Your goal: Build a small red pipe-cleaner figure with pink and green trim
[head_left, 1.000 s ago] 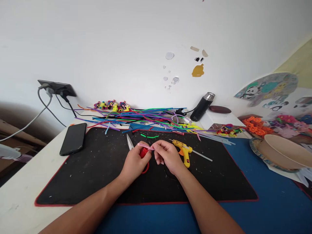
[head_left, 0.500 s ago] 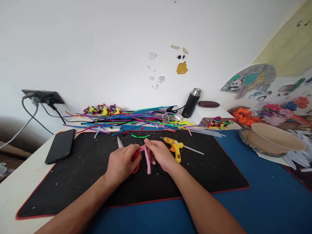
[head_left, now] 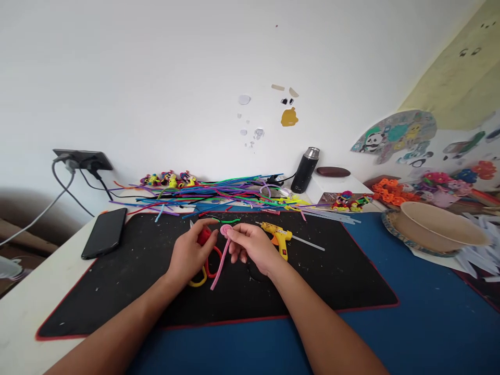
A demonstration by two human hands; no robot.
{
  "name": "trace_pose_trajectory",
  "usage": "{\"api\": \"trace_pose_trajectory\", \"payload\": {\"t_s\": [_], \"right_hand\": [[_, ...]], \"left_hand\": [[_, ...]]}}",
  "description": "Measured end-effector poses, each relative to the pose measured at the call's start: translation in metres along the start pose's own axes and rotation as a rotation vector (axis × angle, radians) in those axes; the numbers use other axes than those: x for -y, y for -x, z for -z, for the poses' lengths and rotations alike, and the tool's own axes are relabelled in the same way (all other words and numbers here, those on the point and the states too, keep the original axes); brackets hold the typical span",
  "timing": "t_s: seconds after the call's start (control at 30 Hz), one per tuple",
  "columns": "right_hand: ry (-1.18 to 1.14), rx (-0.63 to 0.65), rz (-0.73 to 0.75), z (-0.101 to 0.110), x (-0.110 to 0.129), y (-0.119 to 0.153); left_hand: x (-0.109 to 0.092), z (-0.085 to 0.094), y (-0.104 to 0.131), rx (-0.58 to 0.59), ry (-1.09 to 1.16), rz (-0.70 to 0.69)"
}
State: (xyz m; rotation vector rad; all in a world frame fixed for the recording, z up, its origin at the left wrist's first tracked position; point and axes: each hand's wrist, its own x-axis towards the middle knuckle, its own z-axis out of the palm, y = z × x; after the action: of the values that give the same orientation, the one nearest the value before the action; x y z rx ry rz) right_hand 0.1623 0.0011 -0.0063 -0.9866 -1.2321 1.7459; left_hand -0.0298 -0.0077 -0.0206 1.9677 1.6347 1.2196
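Between my right hand's (head_left: 253, 246) thumb and index finger is a pink pipe cleaner (head_left: 221, 265). Its top end is wound into a small flat spiral, and the straight tail slants down to the left. My left hand (head_left: 190, 251) is beside the spiral with thumb and index finger apart, holding nothing. Under that hand lie scissors (head_left: 204, 236) with red and yellow handles, partly covered by the fingers. A short green pipe cleaner piece (head_left: 230, 222) rests just beyond the spiral. To the right of my right hand is a yellow glue gun (head_left: 282, 240) with a glue stick in its back.
Many coloured pipe cleaners (head_left: 211, 191) lie along the wall behind the black mat (head_left: 328, 281). A phone (head_left: 104, 233) is at left. A black thermos (head_left: 305, 171), small figures (head_left: 346, 201) and a beige bowl (head_left: 441, 225) stand toward the right.
My left hand has let go of the pink pipe cleaner and moved slightly left, fingers parted. The spiral now faces up, its tail swung leftward. More of the scissors' handles shows.
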Motion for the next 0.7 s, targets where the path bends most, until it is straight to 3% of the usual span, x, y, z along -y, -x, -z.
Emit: {"api": "trace_pose_trajectory", "payload": {"t_s": [0.13, 0.23, 0.3, 0.7], "right_hand": [[0.044, -0.004, 0.040, 0.0017, 0.0001, -0.0002], [0.091, 0.007, 0.044, 0.0016, -0.0013, 0.0000], [0.124, 0.010, 0.043, 0.0014, -0.0024, 0.0000], [0.211, 0.010, 0.064, 0.0021, -0.0076, -0.0006]], "left_hand": [[-0.0050, 0.0035, -0.0085, 0.175, 0.455, 0.269], [-0.0064, 0.0035, -0.0114, 0.360, 0.652, 0.326], [-0.0061, 0.0033, -0.0114, 0.420, 0.682, 0.326], [-0.0113, 0.0020, -0.0095, 0.385, 0.803, 0.404]]}}
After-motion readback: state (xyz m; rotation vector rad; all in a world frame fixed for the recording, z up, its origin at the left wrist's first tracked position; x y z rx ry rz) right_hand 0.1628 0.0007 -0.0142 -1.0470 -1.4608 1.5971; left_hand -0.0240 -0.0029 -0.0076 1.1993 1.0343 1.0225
